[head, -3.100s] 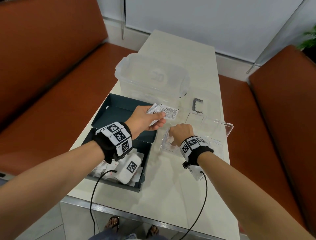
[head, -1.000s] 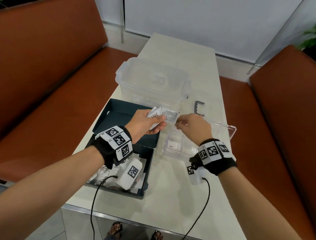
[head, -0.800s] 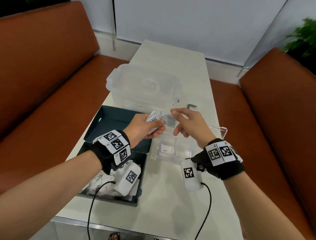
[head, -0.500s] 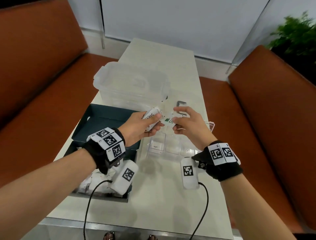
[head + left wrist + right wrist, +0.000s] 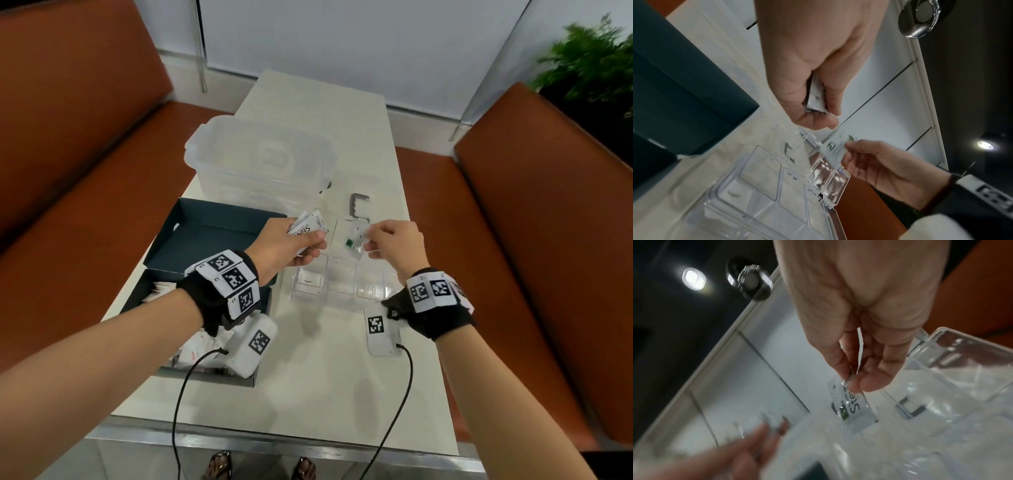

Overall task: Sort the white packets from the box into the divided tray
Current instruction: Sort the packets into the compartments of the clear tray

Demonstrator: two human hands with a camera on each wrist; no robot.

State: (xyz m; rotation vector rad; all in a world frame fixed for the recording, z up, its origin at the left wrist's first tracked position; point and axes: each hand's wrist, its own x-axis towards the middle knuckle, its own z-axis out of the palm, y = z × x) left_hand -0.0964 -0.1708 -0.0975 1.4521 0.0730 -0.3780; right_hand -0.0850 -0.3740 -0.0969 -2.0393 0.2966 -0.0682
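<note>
My left hand [image 5: 313, 245] grips a small stack of white packets [image 5: 308, 228] above the gap between the dark teal box [image 5: 205, 236] and the clear divided tray [image 5: 342, 291]. My right hand [image 5: 368, 241] pinches a single white packet with a green mark [image 5: 356, 240] by its end, above the tray's far side. The wrist views show the same grips: the stack [image 5: 815, 97] in the left hand [image 5: 818, 113], the single packet [image 5: 855, 408] hanging from the right hand [image 5: 853, 382]. One packet [image 5: 308, 281] lies in the tray's left compartment. More packets [image 5: 191, 353] lie in the box's near half.
A clear lidded storage container [image 5: 263, 161] stands behind the box. A grey metal bracket [image 5: 358, 204] lies beyond the tray. Orange benches [image 5: 85, 171] flank the narrow table on both sides, and a plant [image 5: 589, 61] is at the far right.
My right hand rose from the tray, took one packet from the stack in my left hand and pulled it to the right. The left hand stayed in place with its stack.
</note>
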